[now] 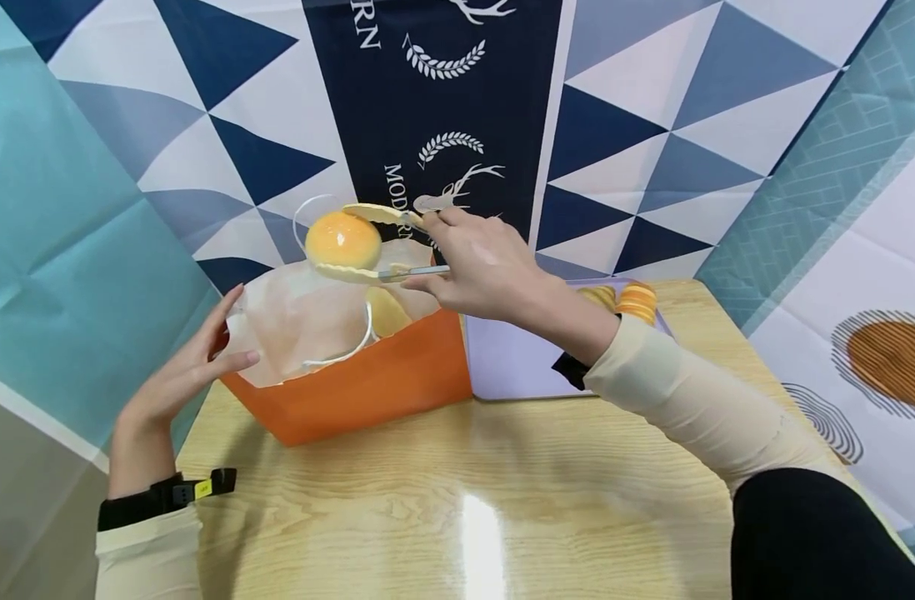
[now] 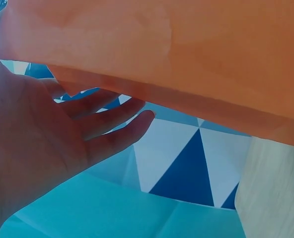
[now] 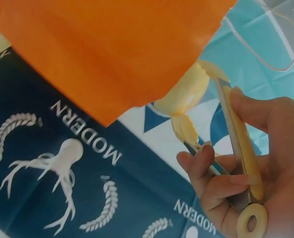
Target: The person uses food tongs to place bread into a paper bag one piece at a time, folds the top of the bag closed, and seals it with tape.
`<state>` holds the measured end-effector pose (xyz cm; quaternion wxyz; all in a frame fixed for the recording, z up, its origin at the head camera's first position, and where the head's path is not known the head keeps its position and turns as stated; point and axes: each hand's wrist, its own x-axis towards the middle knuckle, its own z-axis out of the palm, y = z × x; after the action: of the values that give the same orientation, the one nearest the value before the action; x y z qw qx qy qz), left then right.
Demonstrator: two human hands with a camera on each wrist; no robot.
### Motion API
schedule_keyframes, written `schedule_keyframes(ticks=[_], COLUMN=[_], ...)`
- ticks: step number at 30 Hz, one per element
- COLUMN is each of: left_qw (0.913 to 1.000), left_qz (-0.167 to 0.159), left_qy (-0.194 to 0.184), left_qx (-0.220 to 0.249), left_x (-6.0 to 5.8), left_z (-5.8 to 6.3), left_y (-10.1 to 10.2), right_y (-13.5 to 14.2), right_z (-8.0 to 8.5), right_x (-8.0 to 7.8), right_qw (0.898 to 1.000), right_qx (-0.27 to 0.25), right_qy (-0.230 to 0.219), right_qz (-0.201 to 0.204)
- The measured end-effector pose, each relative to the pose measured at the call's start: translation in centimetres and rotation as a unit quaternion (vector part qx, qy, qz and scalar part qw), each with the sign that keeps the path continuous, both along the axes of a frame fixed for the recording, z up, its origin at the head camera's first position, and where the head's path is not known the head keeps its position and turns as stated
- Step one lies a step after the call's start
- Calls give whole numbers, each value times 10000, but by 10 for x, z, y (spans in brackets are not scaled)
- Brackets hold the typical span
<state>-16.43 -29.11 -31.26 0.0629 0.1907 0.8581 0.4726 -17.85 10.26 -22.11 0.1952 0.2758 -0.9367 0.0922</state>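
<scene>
My right hand (image 1: 491,258) grips a pair of tongs (image 1: 416,272) with cream handles and scalloped tips. Between the tips sits a round, glossy golden bun (image 1: 342,240), held above the open mouth of an orange paper bag (image 1: 367,379). My left hand (image 1: 176,371) holds the bag's left end, thumb at the front rim and fingers around the far side. In the left wrist view, those fingers (image 2: 117,124) lie extended and spread beside the bag's wall. A pale yellow piece (image 1: 386,312) shows inside the bag; the rest of its contents is hidden.
A lilac tray (image 1: 513,358) stands right of the bag, partly under my right forearm. Two bread pieces (image 1: 636,302) lie at its far right. White cord handles (image 1: 356,343) loop at the bag's mouth. Patterned cloth (image 1: 615,125) hangs behind the wooden table (image 1: 397,500).
</scene>
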Motion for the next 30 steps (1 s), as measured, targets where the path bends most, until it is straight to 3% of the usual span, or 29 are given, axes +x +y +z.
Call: schedule_keyframes(ticks=[18,25,30], left_qw=[9993,9995,9996], left_qz=[104,85,57], left_qy=[-227,-199,-202], left_qx=[-269,-242,-206], left_x=[-2,-3,-2], left_z=[6,6,5], left_y=[0,0,-1], right_y=[-66,-87,-87], right_z=[5,-1,-1], right_x=[-14,-18,-15], right_qw=[9938,9921,9925], right_qx=[770,901,895], right_qy=[-724,-747,-706], right_qz=[349,443,436])
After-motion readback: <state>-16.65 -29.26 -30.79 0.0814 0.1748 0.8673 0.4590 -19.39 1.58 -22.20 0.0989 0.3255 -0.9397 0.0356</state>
